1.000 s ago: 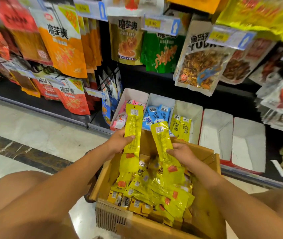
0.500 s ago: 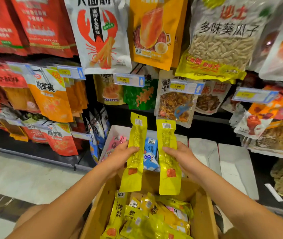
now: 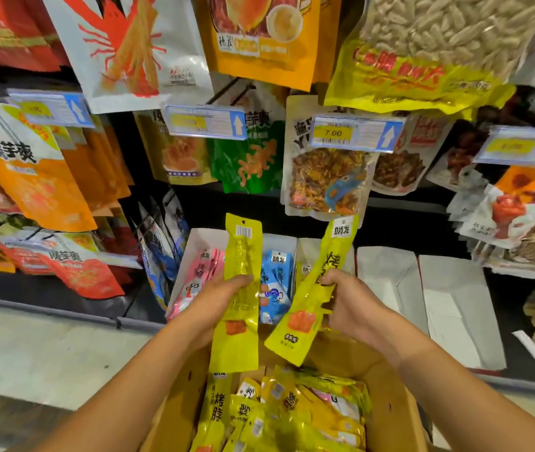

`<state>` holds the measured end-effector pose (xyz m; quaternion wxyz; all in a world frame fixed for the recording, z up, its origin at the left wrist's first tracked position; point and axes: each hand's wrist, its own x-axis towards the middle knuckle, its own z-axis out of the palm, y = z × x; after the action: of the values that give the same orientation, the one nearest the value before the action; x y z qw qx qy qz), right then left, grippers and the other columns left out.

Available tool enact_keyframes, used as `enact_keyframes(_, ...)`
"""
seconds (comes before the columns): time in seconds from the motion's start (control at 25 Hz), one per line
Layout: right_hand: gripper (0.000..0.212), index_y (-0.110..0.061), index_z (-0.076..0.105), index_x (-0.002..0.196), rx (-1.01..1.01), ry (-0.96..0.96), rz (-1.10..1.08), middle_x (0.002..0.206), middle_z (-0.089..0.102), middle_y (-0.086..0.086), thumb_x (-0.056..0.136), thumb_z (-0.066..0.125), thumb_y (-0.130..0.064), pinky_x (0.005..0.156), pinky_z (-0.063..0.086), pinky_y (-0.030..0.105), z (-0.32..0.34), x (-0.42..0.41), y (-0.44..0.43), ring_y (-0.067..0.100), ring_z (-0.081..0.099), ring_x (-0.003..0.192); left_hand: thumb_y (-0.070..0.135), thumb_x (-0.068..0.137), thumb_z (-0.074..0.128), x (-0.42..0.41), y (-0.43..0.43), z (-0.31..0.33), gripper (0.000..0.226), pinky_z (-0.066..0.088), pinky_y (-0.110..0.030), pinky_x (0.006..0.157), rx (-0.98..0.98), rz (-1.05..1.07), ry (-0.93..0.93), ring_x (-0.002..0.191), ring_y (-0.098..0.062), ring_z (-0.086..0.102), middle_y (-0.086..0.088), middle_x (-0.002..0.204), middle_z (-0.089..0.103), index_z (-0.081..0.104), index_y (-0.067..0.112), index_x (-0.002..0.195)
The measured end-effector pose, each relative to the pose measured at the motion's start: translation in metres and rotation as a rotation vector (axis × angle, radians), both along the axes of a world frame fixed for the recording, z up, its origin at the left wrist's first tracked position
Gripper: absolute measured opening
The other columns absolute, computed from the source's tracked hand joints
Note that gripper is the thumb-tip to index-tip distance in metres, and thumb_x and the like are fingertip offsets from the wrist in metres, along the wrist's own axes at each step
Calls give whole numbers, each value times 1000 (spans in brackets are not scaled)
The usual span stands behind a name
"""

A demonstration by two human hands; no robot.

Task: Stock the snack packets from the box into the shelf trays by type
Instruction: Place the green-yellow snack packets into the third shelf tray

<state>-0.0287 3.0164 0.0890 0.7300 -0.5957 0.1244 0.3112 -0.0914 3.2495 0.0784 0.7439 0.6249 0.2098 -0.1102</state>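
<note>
Two long, narrow yellow packets were up, one per hand. The left packet (image 3: 241, 252) stood with its long axis near upright, hang-hole end up, barcode back toward the camera, a red patch low down. The right packet (image 3: 308, 308) was tilted, top end leaning right, printed front showing: black characters and an orange-red picture near the lower end, its film crinkled at the grip. The left hand (image 3: 214, 305) gripped its packet at mid-length, thumb across the near face, fingertips curled round the far edge. The right hand (image 3: 354, 305) pinched the right edge of its packet at mid-length. Both packets were held over the far edge of one cardboard box (image 3: 390, 419), in front of the trays (image 3: 386, 278) on the low shelf. There were five white trays side by side: pink packets (image 3: 201, 275) in the first from the left, blue packets (image 3: 277, 275) in the second, and yellow ones (image 3: 305, 270) just showing in the third. A heap of yellow packets (image 3: 220, 409) lay jumbled in the box, too many to count. Four price tags (image 3: 355, 133) hung above.
</note>
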Motion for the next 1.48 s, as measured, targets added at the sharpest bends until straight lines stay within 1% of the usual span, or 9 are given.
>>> enact_keyframes(0.24,21,-9,66,113,-55,-131,-88,103,76,12,97,64,-21,93,55,54,-6,4,-4,33,72,98,74,96,38,1,-11,3,76,58,-59,80,-332,83,96,99,-38,73,-19,117,71,60,15,137)
enact_keyframes(0.44,11,-17,68,104,-75,-159,-95,98,78,5,98,63,-24,92,56,47,-1,-2,-3,28,73,96,73,88,57,3,-12,4,75,42,-25,46,-317,130,146,59,-17,50,-4,78,57,63,7,123)
enact_keyframes(0.6,12,-18,66,106,-104,-171,-89,99,78,4,98,63,-26,93,56,47,-4,-3,-3,26,73,97,72,73,73,1,-11,3,80,41,-24,47,-134,97,110,60,-17,54,-1,83,61,59,16,128)
enact_keyframes(0.68,13,-18,66,106,-110,-170,-89,101,77,5,97,63,-26,93,56,47,-6,-3,-4,27,73,98,82,64,74,-1,-12,1,102,59,-41,81,133,84,113,102,-29,69,-5,117,68,52,18,141)
enact_keyframes(0.76,15,-17,67,109,-106,-160,-79,102,77,6,97,64,-25,93,56,47,-8,-2,-5,28,72,98,73,79,70,-1,-12,-3,81,52,-44,99,344,97,84,121,-28,61,-4,134,61,53,19,136)
enact_keyframes(0.88,27,-7,63,119,-94,-97,-32,110,74,16,93,65,-9,95,55,50,-13,-1,-4,34,70,104,39,97,59,3,-11,-5,19,47,-35,64,319,172,63,77,-22,59,-8,103,61,54,24,107)
enact_keyframes(1.0,33,0,60,120,-120,-75,2,116,69,24,88,57,9,97,53,55,-18,1,-5,38,67,108,18,102,49,7,-11,-9,22,36,-23,45,311,112,71,55,-12,52,-7,93,59,53,16,124)
enact_keyframes(1.2,24,-8,69,115,-159,-65,48,107,75,14,93,62,1,88,58,49,-22,2,-12,32,70,106,18,105,55,6,-19,-2,18,46,-22,55,250,29,27,82,-1,60,20,103,66,61,26,121)
enact_keyframes(1.48,17,-12,69,112,-323,3,-1,105,76,10,95,66,-10,69,61,36,-50,28,-45,23,73,91,6,104,54,14,-21,1,25,47,-13,44,235,37,44,76,-5,63,-3,119,69,63,10,128)
